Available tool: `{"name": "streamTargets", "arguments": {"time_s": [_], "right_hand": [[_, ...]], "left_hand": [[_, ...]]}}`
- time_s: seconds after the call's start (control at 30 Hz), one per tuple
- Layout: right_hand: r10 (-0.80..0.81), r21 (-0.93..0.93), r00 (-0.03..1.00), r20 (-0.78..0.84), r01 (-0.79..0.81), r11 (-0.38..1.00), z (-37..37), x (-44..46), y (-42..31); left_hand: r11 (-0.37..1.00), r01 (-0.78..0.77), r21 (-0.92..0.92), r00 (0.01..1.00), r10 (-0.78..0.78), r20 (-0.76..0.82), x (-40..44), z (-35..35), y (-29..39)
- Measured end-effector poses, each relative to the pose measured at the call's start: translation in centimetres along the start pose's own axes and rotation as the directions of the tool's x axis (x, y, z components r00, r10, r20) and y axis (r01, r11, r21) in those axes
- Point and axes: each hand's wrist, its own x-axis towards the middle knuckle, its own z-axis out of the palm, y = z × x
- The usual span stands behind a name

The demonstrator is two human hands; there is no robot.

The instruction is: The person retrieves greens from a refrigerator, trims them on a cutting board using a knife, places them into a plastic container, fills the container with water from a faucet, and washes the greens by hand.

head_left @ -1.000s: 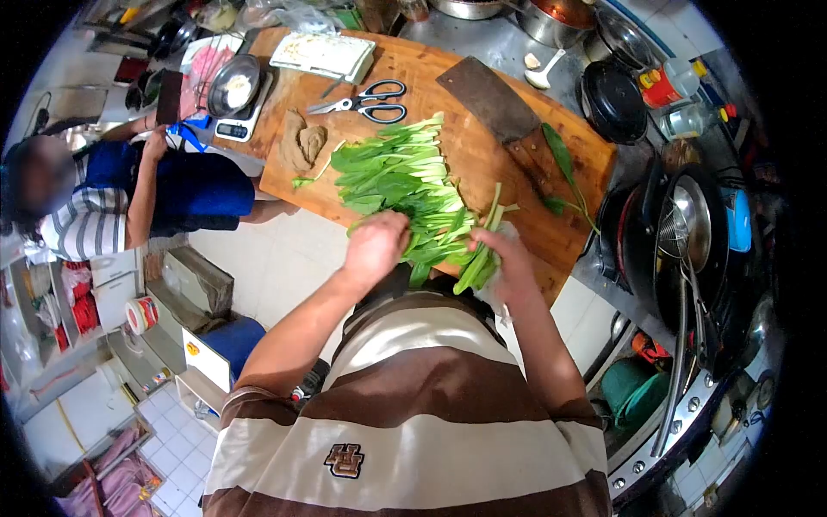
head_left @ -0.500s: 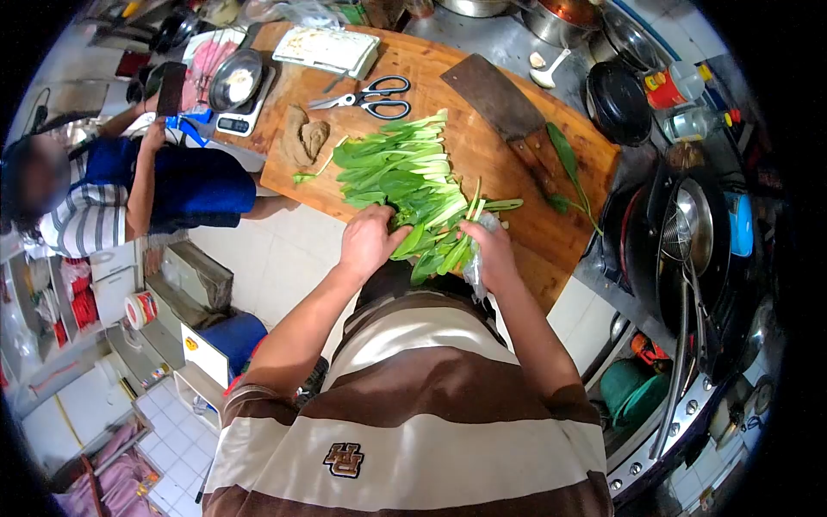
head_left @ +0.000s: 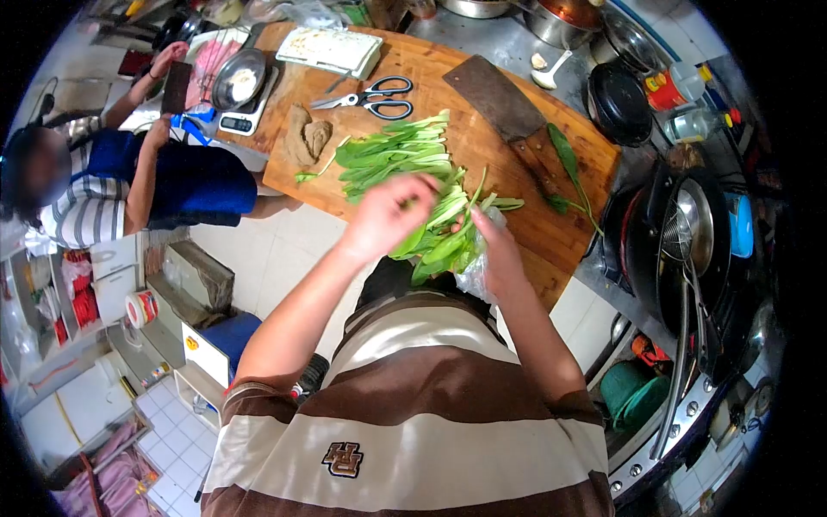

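Leafy greens (head_left: 396, 152) lie in a row on the wooden board (head_left: 413, 73), pale stems toward the right. Over their near part is my left hand (head_left: 392, 215), blurred by motion, its fingers smeared. My right hand (head_left: 500, 254) is closed around a clear plastic bag (head_left: 475, 274) and the stems beside it, at the board's near edge. Beyond the greens lie scissors (head_left: 370, 97) with black and white handles and a brown cloth-like lump (head_left: 307, 136). A cleaver (head_left: 495, 96) rests at the right, beside a single leafy stalk (head_left: 564, 155).
A white tray (head_left: 327, 52) stands at the board's far edge. Left of it, a metal bowl (head_left: 239, 79) sits on a scale. A co-worker (head_left: 95, 185) holds a dark blade at the left. Pans, a wok (head_left: 642, 250) and bottles (head_left: 680, 86) are at the right.
My left hand has lifted from the left side of the greens and moved right over them. My right hand stays near the bag. The co-worker's far hand has moved away from the blade.
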Motion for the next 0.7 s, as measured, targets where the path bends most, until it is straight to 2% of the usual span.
{"name": "streamTargets", "arguments": {"time_s": [0.07,0.1,0.13,0.2,0.23,0.27,0.33,0.4,0.43,0.5,0.53,0.57,0.67,0.7], "right_hand": [[-0.028,0.128,0.998,0.048,0.021,0.992,-0.4,1.0,1.1],[-0.076,0.016,0.997,-0.004,0.076,0.997,-0.5,1.0,1.0],[-0.062,0.012,0.998,-0.033,0.063,0.998,-0.3,0.6,0.8],[-0.030,0.003,0.995,-0.090,0.031,1.000,-0.1,-0.3,0.1],[-0.016,0.064,0.998,-0.057,0.020,0.998,-0.6,-0.2,-0.1],[0.004,0.126,0.998,-0.058,0.003,0.992,-1.0,-0.4,-0.2],[0.039,0.251,0.998,-0.056,-0.024,0.968,-0.1,-1.5,-1.6],[-0.005,0.198,0.999,-0.054,0.016,0.980,-1.3,-0.5,-1.2],[-0.003,0.188,0.999,-0.041,0.010,0.982,-1.2,-0.6,-1.3],[-0.019,0.127,0.999,-0.028,0.022,0.992,-1.1,-0.6,-1.4],[-0.033,0.080,0.999,-0.028,0.036,0.996,-1.1,-0.6,-1.2],[-0.047,0.033,0.999,-0.027,0.048,0.998,-1.0,-0.6,-1.1],[-0.052,0.060,0.999,0.010,0.051,0.997,-0.8,-0.4,-0.7],[-0.053,0.062,0.999,0.010,0.052,0.997,-0.9,-0.4,-0.7]], "left_hand": [[0.983,-0.105,0.153,0.976,0.072,0.207,-1.1,2.1,1.4],[0.945,-0.248,0.213,0.957,0.205,0.207,-1.5,3.1,1.7],[0.883,-0.384,0.270,0.918,0.332,0.218,-2.0,3.7,1.7],[0.963,-0.245,0.115,0.955,0.219,0.197,-3.5,3.7,0.9],[0.985,-0.168,0.034,0.969,0.159,0.192,-4.1,3.6,0.1],[0.971,-0.118,0.208,0.992,0.104,0.075,-4.8,3.3,-1.4],[0.859,0.042,0.511,0.983,0.057,-0.176,-5.3,2.4,-4.0],[0.700,0.153,0.698,0.961,0.058,-0.269,-4.7,1.4,-5.3],[0.717,0.127,0.686,0.973,0.045,-0.227,-4.1,1.0,-6.1],[0.821,0.276,0.500,0.961,-0.248,-0.123,-2.5,0.9,-6.8],[0.839,0.364,0.405,0.924,-0.379,-0.046,-1.4,0.7,-5.9],[0.811,0.541,0.220,0.830,-0.557,0.011,-0.1,0.5,-4.9],[0.875,0.432,-0.218,0.898,-0.441,0.009,1.7,0.3,-7.1],[0.827,0.500,-0.257,0.853,-0.522,-0.020,1.9,-0.5,-4.0]]}}
